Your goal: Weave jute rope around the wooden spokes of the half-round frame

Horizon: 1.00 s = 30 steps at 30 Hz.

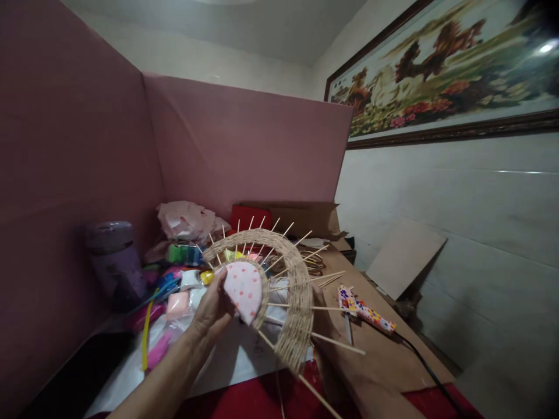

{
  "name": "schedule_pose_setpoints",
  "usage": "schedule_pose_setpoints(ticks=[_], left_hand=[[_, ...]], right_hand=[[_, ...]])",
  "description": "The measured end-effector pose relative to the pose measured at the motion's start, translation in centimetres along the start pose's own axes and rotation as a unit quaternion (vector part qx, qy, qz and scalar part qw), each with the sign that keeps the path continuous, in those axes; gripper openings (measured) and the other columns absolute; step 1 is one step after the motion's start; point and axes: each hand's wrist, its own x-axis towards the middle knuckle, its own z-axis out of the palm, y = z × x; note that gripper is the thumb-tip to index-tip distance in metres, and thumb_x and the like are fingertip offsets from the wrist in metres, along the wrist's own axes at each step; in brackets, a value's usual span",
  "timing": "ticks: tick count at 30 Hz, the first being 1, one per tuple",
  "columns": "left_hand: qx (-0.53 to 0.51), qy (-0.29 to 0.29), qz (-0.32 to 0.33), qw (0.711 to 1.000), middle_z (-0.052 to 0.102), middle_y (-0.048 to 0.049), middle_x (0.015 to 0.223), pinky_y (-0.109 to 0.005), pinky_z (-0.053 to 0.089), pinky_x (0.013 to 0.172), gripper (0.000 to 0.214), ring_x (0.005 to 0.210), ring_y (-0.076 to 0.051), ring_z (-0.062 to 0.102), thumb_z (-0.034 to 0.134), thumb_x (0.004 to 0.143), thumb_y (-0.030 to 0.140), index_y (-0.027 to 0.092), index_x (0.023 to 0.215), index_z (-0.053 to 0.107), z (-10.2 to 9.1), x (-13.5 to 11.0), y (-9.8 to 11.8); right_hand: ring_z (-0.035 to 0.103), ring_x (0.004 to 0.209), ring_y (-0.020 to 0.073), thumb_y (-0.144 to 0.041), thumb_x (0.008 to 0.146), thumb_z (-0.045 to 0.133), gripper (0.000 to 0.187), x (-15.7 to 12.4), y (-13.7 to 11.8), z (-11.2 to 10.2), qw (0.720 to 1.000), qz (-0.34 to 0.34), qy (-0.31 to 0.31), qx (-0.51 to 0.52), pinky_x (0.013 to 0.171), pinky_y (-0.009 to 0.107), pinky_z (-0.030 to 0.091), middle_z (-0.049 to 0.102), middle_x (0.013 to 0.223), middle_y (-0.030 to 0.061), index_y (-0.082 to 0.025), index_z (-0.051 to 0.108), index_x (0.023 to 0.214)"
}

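Observation:
A half-round woven craft (299, 291) of jute twine and thin wooden sticks is held up in front of me. Its sticks fan outward past the twine band, and a white half-disc (243, 290) with pink dots forms its centre. My left hand (215, 311) is closed on this half-disc, thumb on the front face. Behind the band's right edge, my right hand (321, 314) grips the craft, its fingers mostly hidden. A loose strand of twine (279, 387) hangs below the band.
A flower-patterned glue gun (367, 311) with a black cord lies on the brown board (393, 364) at right, near loose sticks (332, 279). Packets of coloured clay (178, 305) and a purple tumbler (114, 265) stand left. Pink panels (248, 145) enclose the back and left.

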Motion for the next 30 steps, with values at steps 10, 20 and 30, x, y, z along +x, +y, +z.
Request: schedule_pose_setpoints(ticks=[10, 20, 30], left_hand=[[-0.014, 0.018, -0.075, 0.997, 0.070, -0.0116, 0.068, -0.036, 0.056, 0.067, 0.032, 0.059, -0.022, 0.067, 0.051, 0.083, 0.024, 0.006, 0.109, 0.057, -2.4, -0.3, 0.9], [0.004, 0.039, -0.052, 0.998, 0.069, -0.0087, 0.060, -0.029, 0.055, 0.052, 0.027, 0.049, -0.019, 0.065, 0.052, 0.081, 0.020, 0.006, 0.104, 0.058, -2.3, -0.5, 1.0], [-0.014, 0.081, -0.062, 0.995, 0.068, -0.0058, 0.055, -0.027, 0.055, 0.050, 0.028, 0.043, -0.017, 0.062, 0.055, 0.080, 0.021, 0.007, 0.104, 0.059, -2.2, -0.6, 1.5]], right_hand=[[0.055, 0.097, 0.0190, -0.028, 0.064, 0.073, 0.049, 0.6, -1.6, -1.1, 0.994, 0.009, -0.008, 0.104, 0.080, 0.030, 0.044, 0.060, 0.106, 0.0058, -0.023, 0.052, 0.108], [0.037, 0.045, 0.0053, -0.028, 0.075, 0.065, 0.019, -0.5, -2.5, -1.1, 0.974, 0.089, -0.077, 0.191, 0.043, 0.018, 0.027, 0.052, 0.060, -0.0035, -0.018, 0.060, 0.091], [0.018, 0.043, 0.0050, -0.035, 0.079, 0.059, 0.020, -0.6, -2.8, -0.9, 0.986, 0.050, -0.054, 0.153, 0.040, 0.019, 0.016, 0.033, 0.051, -0.0077, -0.016, 0.060, 0.086]])
